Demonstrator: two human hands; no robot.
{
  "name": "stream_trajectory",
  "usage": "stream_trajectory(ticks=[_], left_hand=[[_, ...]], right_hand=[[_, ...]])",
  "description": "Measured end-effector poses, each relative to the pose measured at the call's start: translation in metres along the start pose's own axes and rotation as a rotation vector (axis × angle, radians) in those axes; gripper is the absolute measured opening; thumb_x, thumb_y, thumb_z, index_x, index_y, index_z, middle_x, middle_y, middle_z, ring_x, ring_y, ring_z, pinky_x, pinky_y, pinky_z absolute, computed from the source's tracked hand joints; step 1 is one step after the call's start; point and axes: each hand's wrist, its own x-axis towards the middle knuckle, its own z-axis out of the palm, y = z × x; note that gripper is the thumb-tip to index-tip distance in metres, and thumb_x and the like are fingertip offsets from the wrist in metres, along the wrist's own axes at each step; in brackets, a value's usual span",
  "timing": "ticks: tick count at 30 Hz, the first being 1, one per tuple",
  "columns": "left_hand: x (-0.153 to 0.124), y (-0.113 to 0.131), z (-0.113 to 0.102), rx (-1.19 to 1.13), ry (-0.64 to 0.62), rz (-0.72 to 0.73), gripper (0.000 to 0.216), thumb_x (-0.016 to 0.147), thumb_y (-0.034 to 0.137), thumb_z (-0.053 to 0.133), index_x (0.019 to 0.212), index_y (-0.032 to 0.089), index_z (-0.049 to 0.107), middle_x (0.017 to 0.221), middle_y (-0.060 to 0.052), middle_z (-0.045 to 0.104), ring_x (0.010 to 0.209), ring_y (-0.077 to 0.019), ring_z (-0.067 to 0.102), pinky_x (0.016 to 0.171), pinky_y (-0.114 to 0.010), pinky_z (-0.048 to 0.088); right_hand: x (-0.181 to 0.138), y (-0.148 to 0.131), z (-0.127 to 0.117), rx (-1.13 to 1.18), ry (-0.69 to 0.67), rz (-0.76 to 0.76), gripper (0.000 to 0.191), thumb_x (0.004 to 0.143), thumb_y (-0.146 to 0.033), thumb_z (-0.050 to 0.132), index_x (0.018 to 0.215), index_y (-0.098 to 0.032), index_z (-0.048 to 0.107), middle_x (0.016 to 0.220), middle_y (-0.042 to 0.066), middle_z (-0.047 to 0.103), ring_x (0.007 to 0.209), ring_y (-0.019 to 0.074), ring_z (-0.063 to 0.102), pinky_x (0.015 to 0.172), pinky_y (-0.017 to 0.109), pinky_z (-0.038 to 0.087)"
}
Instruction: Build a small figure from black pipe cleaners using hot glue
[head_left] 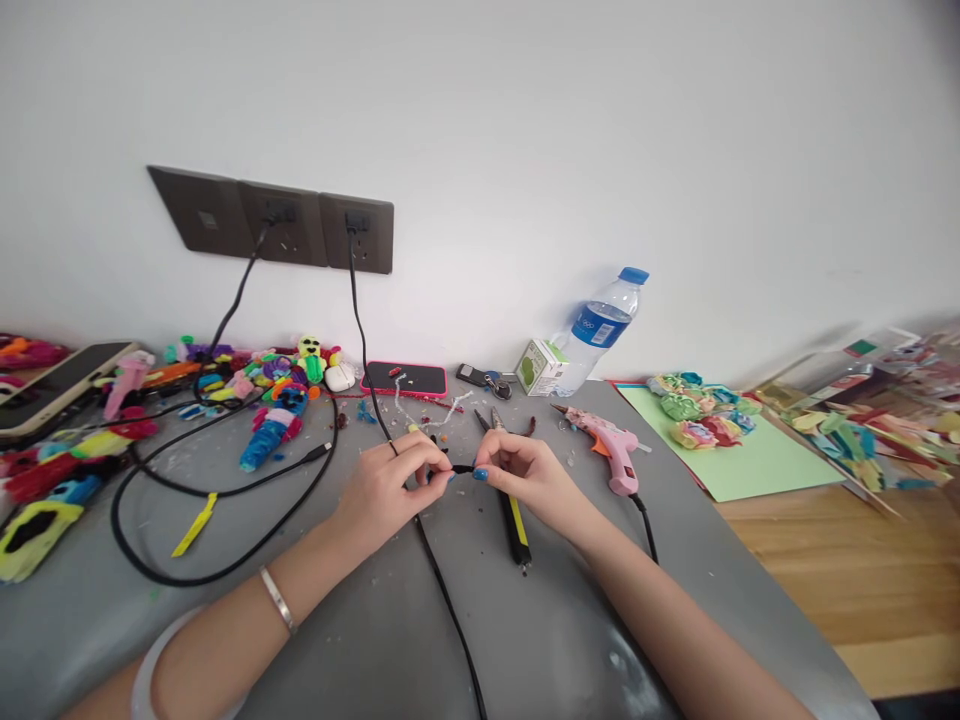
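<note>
Watching my left hand (396,482), right hand (527,466): both pinched onto black piece (463,469), long axis left-to-right (pliers (516,528) below).

Smooth grey table (337,640) by the clock

From my end, I centre the dial on the thin black piece (465,469). At one o'clock I get the white-and-green carton (541,368), just left of the clear plastic bottle (600,325); at three, the pink pistol-shaped glue gun (618,448), with the pale-green paper sheet (765,472) farther out; at eleven, the pink-edged black phone (424,382); at nine, the looped black cable (315,454).
</note>
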Motion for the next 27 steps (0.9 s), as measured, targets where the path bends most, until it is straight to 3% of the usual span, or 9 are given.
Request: stream_trajectory(ticks=[12,27], left_hand=[[0.0009,0.0033,-0.0011,0.0,-0.004,0.038,0.014,0.09,0.007,0.06,0.084,0.019,0.06,0.077,0.001,0.064,0.057,-0.0078,0.055,0.057,-0.019,0.048],[-0.0005,0.0029,0.0,0.014,-0.013,0.021,0.013,0.087,0.008,0.061,0.08,0.019,0.06,0.076,0.001,0.063,0.053,-0.0068,0.054,0.054,-0.019,0.047]], right_hand=[[0.0,-0.0051,-0.0028,0.102,-0.07,0.072,0.041,0.076,-0.057,0.076,0.073,-0.019,0.061,0.069,-0.001,0.055,0.066,0.0141,0.047,0.063,0.027,0.04],[-0.0007,0.002,0.0012,0.095,-0.077,0.054,0.037,0.075,-0.05,0.08,0.07,-0.017,0.064,0.066,-0.002,0.053,0.063,0.0123,0.04,0.057,0.026,0.032]])
